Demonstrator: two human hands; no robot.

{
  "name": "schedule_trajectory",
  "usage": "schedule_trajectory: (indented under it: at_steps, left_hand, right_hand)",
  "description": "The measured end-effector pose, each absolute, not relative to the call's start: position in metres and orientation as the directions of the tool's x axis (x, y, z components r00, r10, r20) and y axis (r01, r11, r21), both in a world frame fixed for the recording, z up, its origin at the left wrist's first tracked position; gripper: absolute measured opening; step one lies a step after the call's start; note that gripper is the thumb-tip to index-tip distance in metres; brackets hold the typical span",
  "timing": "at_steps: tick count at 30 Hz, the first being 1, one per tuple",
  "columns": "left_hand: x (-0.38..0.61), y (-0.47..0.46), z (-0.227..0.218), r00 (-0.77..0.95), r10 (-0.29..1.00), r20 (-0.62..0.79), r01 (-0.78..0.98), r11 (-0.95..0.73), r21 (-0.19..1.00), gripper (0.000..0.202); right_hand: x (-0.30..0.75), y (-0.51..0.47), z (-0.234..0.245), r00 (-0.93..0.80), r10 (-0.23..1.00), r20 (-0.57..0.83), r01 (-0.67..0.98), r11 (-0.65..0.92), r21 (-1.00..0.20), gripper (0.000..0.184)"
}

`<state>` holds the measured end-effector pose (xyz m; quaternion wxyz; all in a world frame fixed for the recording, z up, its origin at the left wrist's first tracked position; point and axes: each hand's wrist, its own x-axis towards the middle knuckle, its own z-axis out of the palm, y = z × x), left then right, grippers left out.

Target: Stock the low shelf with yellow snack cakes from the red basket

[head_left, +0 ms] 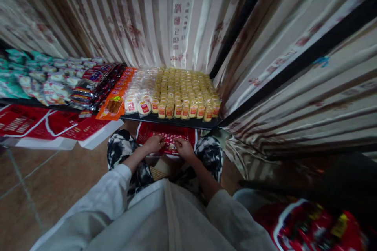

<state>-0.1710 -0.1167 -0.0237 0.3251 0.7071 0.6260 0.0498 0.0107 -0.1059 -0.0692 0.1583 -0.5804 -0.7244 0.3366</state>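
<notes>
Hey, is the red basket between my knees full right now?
Not full: the red basket shows bare slotted plastic inside. Small pale bits show near the right hand; I can't tell what they are.

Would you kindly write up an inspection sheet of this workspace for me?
Surface: dark shelf, lined with packaged goods.
Job's things: red basket between the knees; its contents are too small to identify.
Clutter: yellow packs, white packs, orange pack, dark packs and green packs along the shelf; red bag at lower right.
Hands: left hand and right hand at the basket, fingers curled; whether either grip holds anything cannot be told.
Cables: nothing seen.
Surroundings: striped curtain behind the shelf; tiled floor at left.
</notes>
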Motion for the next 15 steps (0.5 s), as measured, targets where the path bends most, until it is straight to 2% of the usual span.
schedule_trajectory:
  at_steps: [6, 11, 15]
  left_hand:
    - [-0.168, -0.126, -0.026, 0.194, 0.892, -0.409, 0.867, 0.038, 0.497, 0.022]
    - [-0.181, -0.129, -0.049, 0.118, 0.861, -0.495, 0.842, 0.177, 0.510, 0.020]
    - [-0.183, -0.106, -0.072, 0.059, 0.843, -0.535, 0.788, 0.290, 0.543, 0.019]
  right_hand:
    - [0.014, -0.102, -0.077, -0.278, 0.911, -0.305, 0.784, 0.032, -0.620, 0.029]
    - [0.012, -0.085, -0.098, -0.370, 0.820, -0.438, 0.816, 0.060, -0.576, 0.022]
    - [0.011, -0.064, -0.115, -0.358, 0.758, -0.545, 0.854, 0.030, -0.519, 0.023]
